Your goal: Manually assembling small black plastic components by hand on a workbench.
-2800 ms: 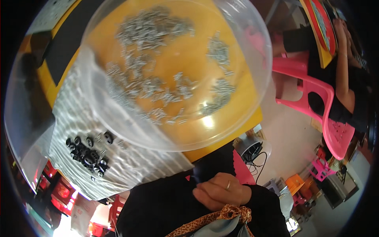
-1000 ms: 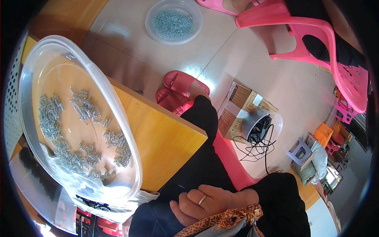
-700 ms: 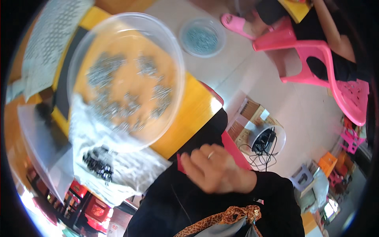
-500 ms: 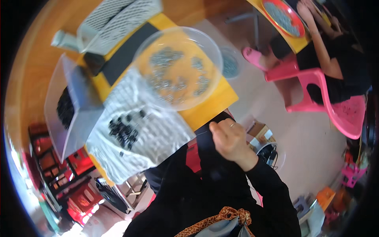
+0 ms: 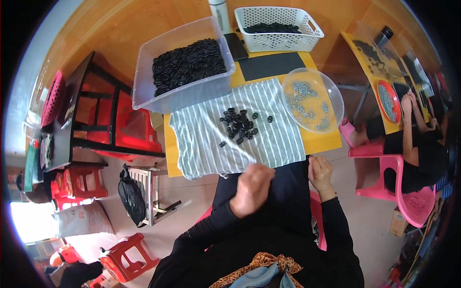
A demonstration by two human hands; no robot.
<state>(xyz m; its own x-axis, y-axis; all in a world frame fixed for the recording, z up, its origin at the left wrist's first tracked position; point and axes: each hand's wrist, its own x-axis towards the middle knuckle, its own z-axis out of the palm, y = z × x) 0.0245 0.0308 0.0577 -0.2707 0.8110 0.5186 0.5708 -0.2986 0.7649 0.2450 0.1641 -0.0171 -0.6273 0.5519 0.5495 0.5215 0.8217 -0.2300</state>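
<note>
My left hand (image 5: 252, 188) is over my lap, just off the near edge of the striped cloth (image 5: 197, 144). Its fingers are curled together and slightly blurred. To its right, my right hand (image 5: 321, 175) is closed at the table's near right corner. What either hand pinches, if anything, is too small or hidden to see. On the cloth lies a loose pile of small black oval pieces (image 5: 238, 126), a few of them apart from the rest. A clear round tray (image 5: 337, 98) with small silvery metal pieces (image 5: 303, 91) overlaps the cloth's right side.
Behind the cloth stand a clear bin (image 5: 180, 101) full of black pieces, a white basket (image 5: 281, 45), a dark mat (image 5: 271, 66) and a white bottle (image 5: 219, 14). At right, a person (image 5: 418, 129) sits on a pink chair (image 5: 408, 199). Red stools (image 5: 127, 259) stand at left.
The view has swung and levelled, so the whole tabletop shows. My left hand has come into view over my lap. My right hand stays closed near the table's edge.
</note>
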